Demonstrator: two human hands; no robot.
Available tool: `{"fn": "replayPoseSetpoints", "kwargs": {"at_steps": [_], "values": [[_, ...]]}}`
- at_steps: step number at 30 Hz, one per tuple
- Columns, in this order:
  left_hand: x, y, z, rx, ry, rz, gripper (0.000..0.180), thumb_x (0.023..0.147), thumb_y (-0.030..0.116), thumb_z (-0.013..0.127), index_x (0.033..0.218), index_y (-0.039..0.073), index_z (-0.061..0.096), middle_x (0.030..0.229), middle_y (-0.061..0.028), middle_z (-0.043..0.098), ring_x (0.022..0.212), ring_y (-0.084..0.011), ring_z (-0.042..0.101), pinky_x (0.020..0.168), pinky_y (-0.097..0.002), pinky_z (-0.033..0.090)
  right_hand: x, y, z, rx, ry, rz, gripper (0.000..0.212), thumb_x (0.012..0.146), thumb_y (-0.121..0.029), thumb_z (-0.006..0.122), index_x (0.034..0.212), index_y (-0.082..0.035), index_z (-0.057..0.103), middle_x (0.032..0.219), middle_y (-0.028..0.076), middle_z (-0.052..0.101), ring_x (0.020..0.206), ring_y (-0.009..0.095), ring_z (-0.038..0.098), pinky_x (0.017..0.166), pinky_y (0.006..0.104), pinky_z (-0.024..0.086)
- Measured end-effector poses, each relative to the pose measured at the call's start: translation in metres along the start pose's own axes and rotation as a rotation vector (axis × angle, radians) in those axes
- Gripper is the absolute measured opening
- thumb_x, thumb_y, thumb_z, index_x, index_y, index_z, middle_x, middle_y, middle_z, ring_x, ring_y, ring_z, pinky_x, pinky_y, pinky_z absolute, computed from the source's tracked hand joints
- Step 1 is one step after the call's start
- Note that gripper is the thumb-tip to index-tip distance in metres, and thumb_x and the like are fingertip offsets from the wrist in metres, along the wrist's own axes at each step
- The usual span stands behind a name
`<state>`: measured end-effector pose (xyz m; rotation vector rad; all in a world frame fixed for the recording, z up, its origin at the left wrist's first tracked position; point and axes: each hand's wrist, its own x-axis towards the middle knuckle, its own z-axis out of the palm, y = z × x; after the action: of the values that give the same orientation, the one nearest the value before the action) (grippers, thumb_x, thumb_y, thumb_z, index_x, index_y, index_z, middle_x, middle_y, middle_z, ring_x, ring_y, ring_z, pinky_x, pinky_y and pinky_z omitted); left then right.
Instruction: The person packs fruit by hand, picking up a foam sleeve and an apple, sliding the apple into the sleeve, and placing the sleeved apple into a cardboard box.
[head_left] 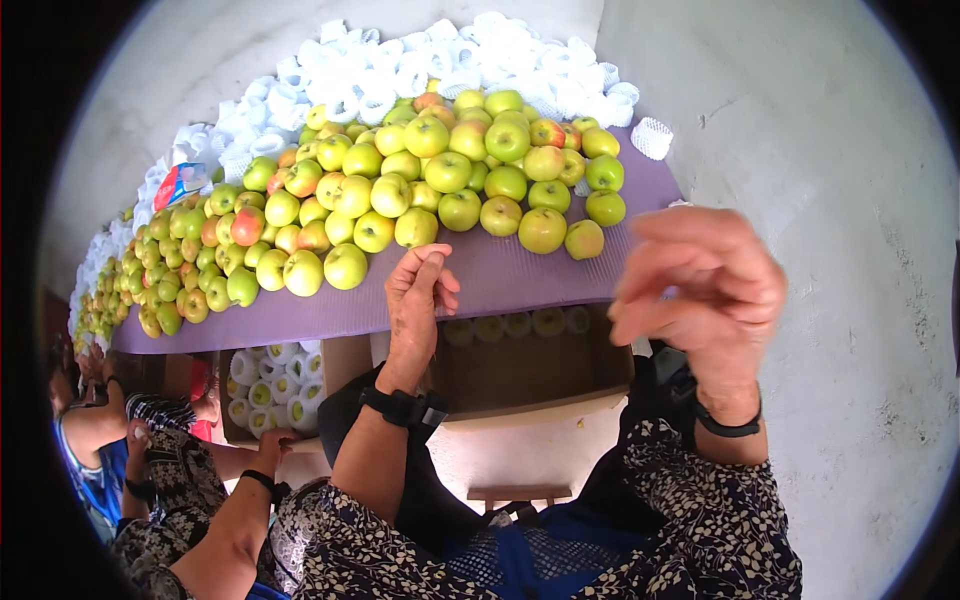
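Observation:
My left hand [418, 292] is at the near edge of the purple-covered table [500, 275], just in front of the heap of yellow-green apples [450, 172]. Its thumb rests against the bent fingers, and I see nothing in them. To the right, my right hand [708, 290] is raised, smeared by motion, with curled fingers and a small gap inside the curl. Whether it holds anything is not clear. Below the table edge, between my forearms, a cardboard box [535, 395] has a row of apples in white foam nets [515, 325] along its far side.
White foam nets [440, 60] are piled behind the apples, with one loose net [652, 138] at the right. A second box [345, 365] at left holds several netted apples [275, 385]. Co-workers' arms [235, 520] are at the left. A grey wall [850, 200] stands at right.

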<state>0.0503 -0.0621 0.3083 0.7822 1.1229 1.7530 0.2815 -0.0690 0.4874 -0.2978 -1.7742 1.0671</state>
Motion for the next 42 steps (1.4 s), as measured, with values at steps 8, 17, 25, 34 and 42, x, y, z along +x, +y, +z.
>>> {"fn": "replayPoseSetpoints", "kwargs": {"at_steps": [8, 17, 25, 34, 42], "values": [[0.003, -0.010, 0.003, -0.138, -0.056, -0.095, 0.022, 0.093, 0.027, 0.054, 0.087, 0.007, 0.062, 0.062, -0.0029, 0.059, 0.045, -0.0089, 0.050, 0.042, -0.0212, 0.040, 0.040, 0.015, -0.013, -0.207, 0.123, 0.061, 0.018, 0.084, 0.002, 0.061, 0.102, 0.002, 0.064, 0.082, 0.008, 0.066, 0.061, 0.011, 0.059, 0.056, 0.0231, 0.048], [0.003, -0.011, 0.020, -0.168, -0.157, -0.268, 0.026, 0.095, 0.029, 0.051, 0.085, 0.007, 0.059, 0.064, -0.0021, 0.057, 0.049, -0.0103, 0.051, 0.045, -0.0224, 0.042, 0.057, 0.120, -0.092, -0.597, 0.239, 0.333, 0.014, 0.086, -0.008, 0.060, 0.096, 0.001, 0.066, 0.074, 0.004, 0.066, 0.058, 0.008, 0.057, 0.054, 0.0236, 0.046], [0.000, -0.019, 0.030, -0.105, -0.218, -0.330, 0.022, 0.094, 0.026, 0.052, 0.089, 0.006, 0.060, 0.067, -0.0025, 0.059, 0.052, -0.0089, 0.054, 0.045, -0.0209, 0.043, 0.013, 0.181, -0.137, -0.626, 0.380, 0.528, 0.013, 0.084, -0.007, 0.061, 0.095, -0.001, 0.066, 0.071, 0.002, 0.063, 0.061, 0.008, 0.057, 0.055, 0.0237, 0.047], [-0.005, -0.026, 0.046, -0.008, -0.344, -0.361, 0.018, 0.091, 0.023, 0.054, 0.089, 0.006, 0.060, 0.069, -0.0017, 0.060, 0.053, -0.0071, 0.054, 0.046, -0.0200, 0.043, 0.012, 0.205, -0.152, -0.814, 0.392, 0.530, 0.022, 0.081, -0.013, 0.064, 0.101, -0.006, 0.067, 0.091, 0.012, 0.069, 0.085, 0.023, 0.066, 0.077, 0.0341, 0.051], [-0.006, -0.023, 0.045, 0.031, -0.365, -0.378, 0.019, 0.092, 0.024, 0.055, 0.089, 0.007, 0.060, 0.070, -0.0012, 0.060, 0.055, -0.0063, 0.055, 0.048, -0.0195, 0.044, 0.030, 0.211, -0.156, -1.073, 0.125, 0.588, 0.021, 0.079, -0.017, 0.065, 0.097, -0.007, 0.067, 0.092, 0.014, 0.068, 0.089, 0.029, 0.065, 0.080, 0.0381, 0.051]]}}
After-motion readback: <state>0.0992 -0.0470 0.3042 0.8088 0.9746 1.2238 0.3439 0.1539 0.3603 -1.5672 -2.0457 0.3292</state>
